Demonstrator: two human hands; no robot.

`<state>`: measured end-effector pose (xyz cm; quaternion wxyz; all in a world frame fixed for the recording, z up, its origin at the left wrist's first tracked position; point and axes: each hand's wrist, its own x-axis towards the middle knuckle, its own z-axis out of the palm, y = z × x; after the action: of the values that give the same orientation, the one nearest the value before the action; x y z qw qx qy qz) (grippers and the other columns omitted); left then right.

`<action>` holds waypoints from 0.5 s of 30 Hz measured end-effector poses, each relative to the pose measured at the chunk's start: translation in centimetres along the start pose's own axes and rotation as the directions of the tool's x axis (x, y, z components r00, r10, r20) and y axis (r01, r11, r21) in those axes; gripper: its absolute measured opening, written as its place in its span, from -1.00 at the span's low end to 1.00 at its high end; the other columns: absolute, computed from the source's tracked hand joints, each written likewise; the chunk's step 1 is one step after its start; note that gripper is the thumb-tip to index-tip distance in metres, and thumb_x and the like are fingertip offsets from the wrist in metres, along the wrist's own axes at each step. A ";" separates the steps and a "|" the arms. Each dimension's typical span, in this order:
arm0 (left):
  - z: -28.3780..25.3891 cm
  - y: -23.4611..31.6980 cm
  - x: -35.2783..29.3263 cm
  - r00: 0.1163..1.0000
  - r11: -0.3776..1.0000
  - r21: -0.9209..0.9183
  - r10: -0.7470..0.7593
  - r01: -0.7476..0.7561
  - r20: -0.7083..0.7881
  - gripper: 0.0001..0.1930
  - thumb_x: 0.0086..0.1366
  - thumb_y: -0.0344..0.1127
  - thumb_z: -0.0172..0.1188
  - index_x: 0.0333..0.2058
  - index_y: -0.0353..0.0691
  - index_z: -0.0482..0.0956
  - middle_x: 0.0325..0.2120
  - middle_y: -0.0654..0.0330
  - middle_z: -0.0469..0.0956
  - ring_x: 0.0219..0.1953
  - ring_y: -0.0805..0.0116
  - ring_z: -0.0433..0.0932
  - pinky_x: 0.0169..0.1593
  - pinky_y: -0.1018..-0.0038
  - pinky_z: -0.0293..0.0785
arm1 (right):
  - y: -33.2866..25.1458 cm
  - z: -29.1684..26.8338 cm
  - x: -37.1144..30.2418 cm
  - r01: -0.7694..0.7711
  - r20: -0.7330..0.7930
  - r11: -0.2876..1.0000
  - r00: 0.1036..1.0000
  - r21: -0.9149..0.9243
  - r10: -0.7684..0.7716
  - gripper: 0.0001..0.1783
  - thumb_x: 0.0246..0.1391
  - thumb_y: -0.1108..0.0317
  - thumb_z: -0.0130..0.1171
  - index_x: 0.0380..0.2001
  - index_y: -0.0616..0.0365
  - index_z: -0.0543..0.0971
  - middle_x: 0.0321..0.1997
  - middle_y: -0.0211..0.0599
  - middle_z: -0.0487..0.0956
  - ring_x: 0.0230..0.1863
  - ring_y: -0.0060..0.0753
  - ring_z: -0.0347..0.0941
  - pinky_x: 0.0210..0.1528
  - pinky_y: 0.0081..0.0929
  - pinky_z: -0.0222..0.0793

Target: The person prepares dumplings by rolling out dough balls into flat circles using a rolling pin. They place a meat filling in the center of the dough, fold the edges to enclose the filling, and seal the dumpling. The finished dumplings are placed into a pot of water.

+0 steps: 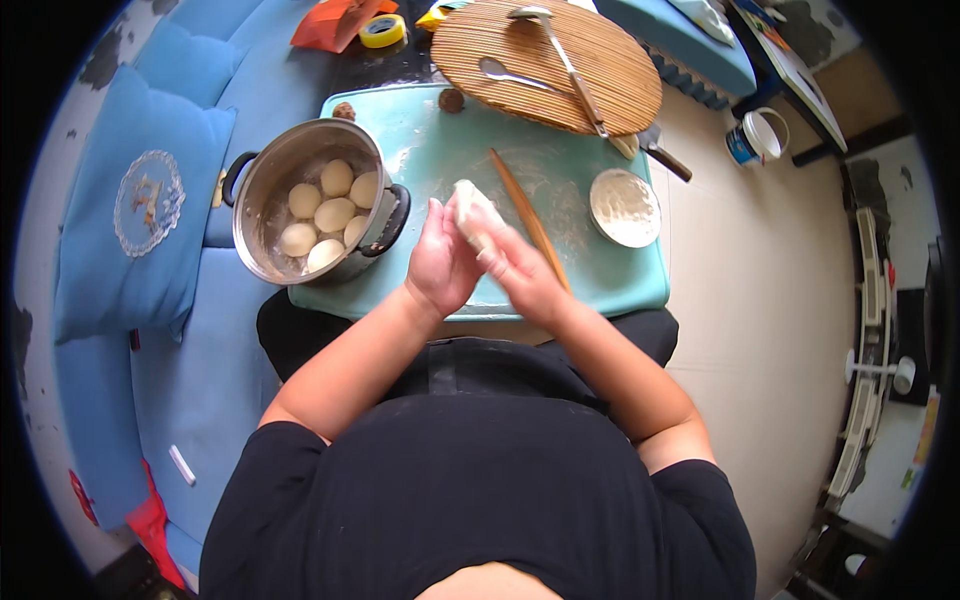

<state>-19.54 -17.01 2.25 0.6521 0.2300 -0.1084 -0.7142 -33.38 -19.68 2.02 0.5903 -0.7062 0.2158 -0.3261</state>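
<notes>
My left hand point(444, 262) and my right hand point(518, 268) meet palm to palm over the near middle of a floured, pale green table. The left palm is turned up, its fingers stretched and partly covered by the right hand. White flour coats the right fingers, which extend flat across the left ones and look slightly blurred. Whether a bit of dough lies between the palms, I cannot tell. Just right of my hands, a wooden rolling pin point(528, 217) lies slantwise. To their left stands a steel pot point(262, 245) holding several pale, round dough balls point(334, 214).
A white bowl of flour point(626, 208) sits at the table's right edge. Beyond it, a round slatted mat point(470, 45) carries a ladle point(558, 50) and a spoon point(520, 78). A dark-handled tool point(668, 160) juts past the edge. A blue sofa point(190, 330) is at left.
</notes>
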 end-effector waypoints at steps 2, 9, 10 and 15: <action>0.3 1.4 0.0 0.991 0.946 -0.299 -0.102 0.123 0.084 -0.49 0.37 0.06 -0.38 0.18 0.01 0.23 0.16 0.06 0.24 0.16 -0.04 0.24 0.20 -0.02 0.15 | -2.6 0.9 0.6 0.132 0.113 0.871 0.990 -0.472 -0.089 -0.38 0.17 0.07 -0.04 0.20 0.22 0.23 0.34 0.01 0.10 0.37 0.03 -0.05 0.36 -0.19 -0.20; 1.5 2.6 -1.0 0.966 0.873 -0.450 -0.083 0.190 0.246 -0.53 0.39 0.00 -0.35 0.19 0.01 0.23 0.17 0.04 0.23 0.14 -0.07 0.27 0.20 -0.04 0.16 | -3.5 2.2 1.5 0.291 0.212 0.525 0.955 -0.800 -0.206 -0.19 0.06 -0.11 -0.04 0.22 0.28 0.17 0.35 0.03 0.07 0.38 0.05 -0.06 0.37 -0.12 -0.21; 1.7 2.7 -1.2 0.965 0.876 -0.443 -0.082 0.189 0.249 -0.53 0.39 -0.02 -0.34 0.19 -0.01 0.23 0.16 0.05 0.25 0.13 -0.06 0.28 0.19 -0.02 0.20 | -3.5 2.3 1.4 0.300 0.221 0.518 0.952 -0.801 -0.210 -0.18 0.05 -0.12 -0.03 0.22 0.28 0.16 0.35 0.03 0.07 0.38 0.05 -0.07 0.37 -0.12 -0.21; 1.7 3.3 -1.2 0.968 0.868 -0.463 -0.074 0.181 0.240 -0.53 0.39 -0.02 -0.32 0.19 -0.04 0.23 0.15 0.05 0.27 0.11 -0.03 0.32 0.15 0.01 0.28 | -3.2 2.7 1.6 0.329 0.254 0.523 0.944 -0.786 -0.213 -0.13 0.03 -0.14 -0.03 0.25 0.27 0.12 0.36 0.06 0.04 0.39 0.05 -0.11 0.38 -0.12 -0.24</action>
<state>-17.39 -16.47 5.47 0.6244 -0.0110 0.0184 -0.7808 -30.58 -18.29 5.25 0.1499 -0.9419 0.1917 -0.2315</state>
